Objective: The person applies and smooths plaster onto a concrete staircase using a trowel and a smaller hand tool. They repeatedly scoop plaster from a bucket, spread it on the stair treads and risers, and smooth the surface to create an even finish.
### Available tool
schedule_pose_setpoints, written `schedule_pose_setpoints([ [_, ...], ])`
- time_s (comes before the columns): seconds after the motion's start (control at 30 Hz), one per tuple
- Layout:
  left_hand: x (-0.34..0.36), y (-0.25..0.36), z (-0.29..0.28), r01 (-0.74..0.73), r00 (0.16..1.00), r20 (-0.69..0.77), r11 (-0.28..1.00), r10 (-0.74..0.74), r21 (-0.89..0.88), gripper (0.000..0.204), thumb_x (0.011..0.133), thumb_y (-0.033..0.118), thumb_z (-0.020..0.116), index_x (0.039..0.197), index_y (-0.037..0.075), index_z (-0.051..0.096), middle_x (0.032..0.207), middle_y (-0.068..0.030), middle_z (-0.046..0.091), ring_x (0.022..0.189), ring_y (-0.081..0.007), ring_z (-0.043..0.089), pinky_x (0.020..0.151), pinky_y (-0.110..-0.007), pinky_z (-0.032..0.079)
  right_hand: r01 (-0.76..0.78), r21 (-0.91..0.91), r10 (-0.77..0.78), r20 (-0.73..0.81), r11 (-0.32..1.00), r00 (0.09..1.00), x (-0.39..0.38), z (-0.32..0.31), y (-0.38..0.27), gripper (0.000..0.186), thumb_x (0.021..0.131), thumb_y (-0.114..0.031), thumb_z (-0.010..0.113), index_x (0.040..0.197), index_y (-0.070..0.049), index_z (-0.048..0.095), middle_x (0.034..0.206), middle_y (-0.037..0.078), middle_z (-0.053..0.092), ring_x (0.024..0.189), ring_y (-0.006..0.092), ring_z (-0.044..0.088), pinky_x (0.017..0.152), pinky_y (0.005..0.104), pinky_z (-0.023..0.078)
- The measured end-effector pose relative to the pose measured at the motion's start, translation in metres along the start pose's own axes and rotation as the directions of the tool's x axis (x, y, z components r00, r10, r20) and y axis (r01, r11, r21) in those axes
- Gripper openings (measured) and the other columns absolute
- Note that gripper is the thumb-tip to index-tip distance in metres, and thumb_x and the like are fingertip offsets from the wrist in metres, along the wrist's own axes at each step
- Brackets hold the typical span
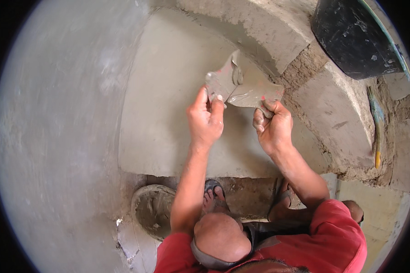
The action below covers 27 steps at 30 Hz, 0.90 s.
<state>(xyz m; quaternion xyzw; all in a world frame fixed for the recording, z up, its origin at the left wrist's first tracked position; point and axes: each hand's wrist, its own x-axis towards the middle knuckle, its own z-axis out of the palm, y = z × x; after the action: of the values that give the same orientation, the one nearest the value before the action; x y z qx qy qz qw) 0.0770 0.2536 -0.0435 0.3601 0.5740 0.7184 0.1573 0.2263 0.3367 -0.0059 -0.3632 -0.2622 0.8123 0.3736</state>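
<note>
My left hand pinches a thin flat scraper-like piece, coated in wet grey mortar with red patches showing through. A thick dab of mortar clings to its right edge. Between the thumb and bent fingers of my right hand is a second thin, mortar-smeared piece, also marked with red. The two pieces meet or overlap near the middle, and smears hide their exact outlines. Both are held above a smooth, wet-looking grey mortar surface. Mortar coats my fingertips.
A smooth grey wall rises on the left. Rough masonry blocks curve along the right, bearing a brush with a yellow handle tip. A black tub stands at upper right. Near my feet sits a mortar-smeared bucket.
</note>
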Motion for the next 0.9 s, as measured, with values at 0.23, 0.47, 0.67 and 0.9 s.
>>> schedule_pose_setpoints([
  [0.23, -0.005, 0.01, -0.012, -0.442, 0.89, 0.29, 0.822, 0.353, 0.358, 0.046, 0.082, -0.011, 0.058, 0.126, -0.001, 0.067, 0.101, -0.0133, 0.073, 0.085, -0.0263, 0.065, 0.075, -0.036, 0.055, -0.034, 0.03, 0.036, -0.062, 0.999, 0.997, 0.001, 0.011, -0.016, 0.015, 0.097, -0.007, 0.047, 0.107, 0.003, 0.051, 0.096, 0.011, 0.049, 0.062, 0.0196, 0.05, 0.05, 0.0317, 0.035],
  [0.47, -0.006, 0.016, -0.016, -0.506, 0.853, 0.362, 0.764, 0.375, 0.402, 0.05, 0.081, -0.012, 0.058, 0.129, 0.0, 0.066, 0.099, -0.0147, 0.073, 0.085, -0.0274, 0.065, 0.076, -0.037, 0.056, 0.018, 0.032, -0.019, 0.029, 0.999, 0.999, 0.002, 0.0, -0.06, 0.005, 0.099, -0.007, 0.047, 0.1, -0.003, 0.05, 0.079, 0.006, 0.052, 0.054, 0.0124, 0.045, 0.039, 0.0247, 0.034],
  [0.67, -0.006, 0.012, -0.005, 0.095, 0.995, 0.015, 0.971, -0.101, 0.22, 0.034, 0.091, -0.005, 0.055, 0.124, -0.003, 0.066, 0.092, -0.0081, 0.071, 0.072, -0.0119, 0.063, 0.064, -0.031, 0.056, 0.326, -0.575, -0.349, 0.075, 0.75, 0.934, -0.008, -0.026, -0.098, 0.014, 0.097, -0.013, 0.052, 0.102, 0.0, 0.054, 0.093, 0.011, 0.061, 0.052, 0.0168, 0.051, 0.043, 0.0307, 0.039],
  [0.9, 0.009, 0.0, 0.016, 0.237, 0.959, -0.09, 0.937, -0.267, -0.256, 0.027, 0.095, -0.004, 0.052, 0.118, -0.006, 0.066, 0.096, -0.0049, 0.07, 0.076, -0.0088, 0.063, 0.063, -0.029, 0.058, 0.304, -0.641, -0.305, 0.661, -0.705, 0.685, 0.014, -0.063, -0.023, 0.036, 0.085, -0.009, 0.058, 0.114, 0.012, 0.057, 0.105, 0.025, 0.057, 0.056, 0.0365, 0.066, 0.053, 0.0458, 0.057],
])
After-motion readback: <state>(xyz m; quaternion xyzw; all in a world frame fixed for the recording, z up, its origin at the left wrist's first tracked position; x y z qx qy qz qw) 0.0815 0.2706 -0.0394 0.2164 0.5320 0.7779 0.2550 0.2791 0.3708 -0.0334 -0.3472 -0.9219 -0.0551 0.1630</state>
